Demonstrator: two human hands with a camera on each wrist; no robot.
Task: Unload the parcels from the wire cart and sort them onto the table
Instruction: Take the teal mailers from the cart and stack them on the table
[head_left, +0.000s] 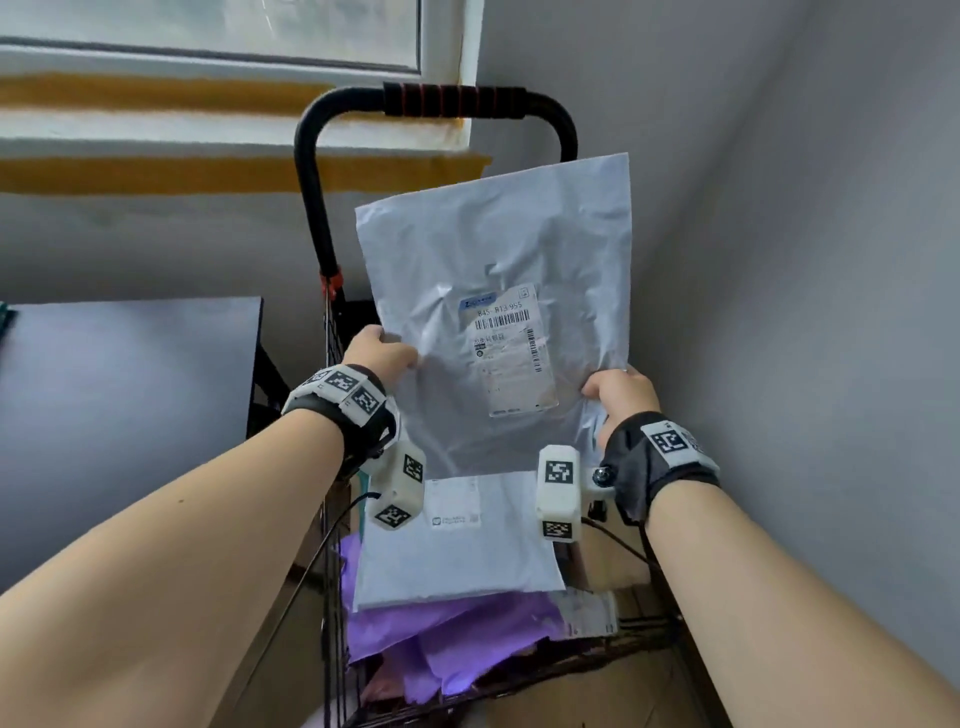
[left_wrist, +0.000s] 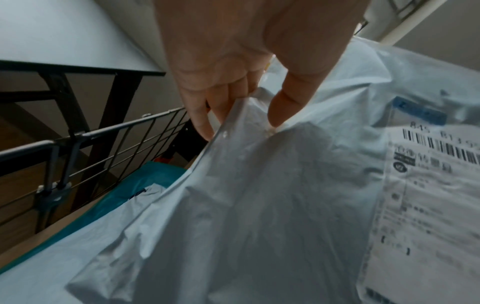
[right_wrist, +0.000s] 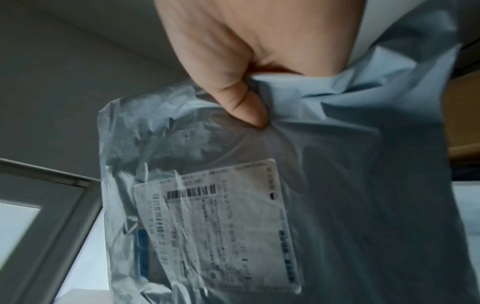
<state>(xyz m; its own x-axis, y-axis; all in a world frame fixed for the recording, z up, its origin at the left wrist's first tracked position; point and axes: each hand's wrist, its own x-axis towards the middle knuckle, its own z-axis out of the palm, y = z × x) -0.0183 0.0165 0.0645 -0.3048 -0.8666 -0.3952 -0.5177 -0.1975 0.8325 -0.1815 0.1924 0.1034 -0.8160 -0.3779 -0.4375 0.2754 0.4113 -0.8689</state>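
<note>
Head view, both hands (head_left: 382, 351) (head_left: 621, 392) gripping grey parcel (head_left: 493, 249)

Grey mailer bag (head_left: 493, 291) with shipping label (head_left: 511, 353), upright above wire cart (head_left: 332, 597). Cart still holds a white mailer (head_left: 457, 551), purple bags (head_left: 467, 639), a teal parcel (left_wrist: 135, 185). Dark surface (head_left: 119, 415) left of cart.

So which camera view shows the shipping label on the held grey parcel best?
The head view: the shipping label shows whole and sharpest there. The left wrist view cuts it at the frame edge; the right wrist view shows it whole but blurred and rotated.
</note>
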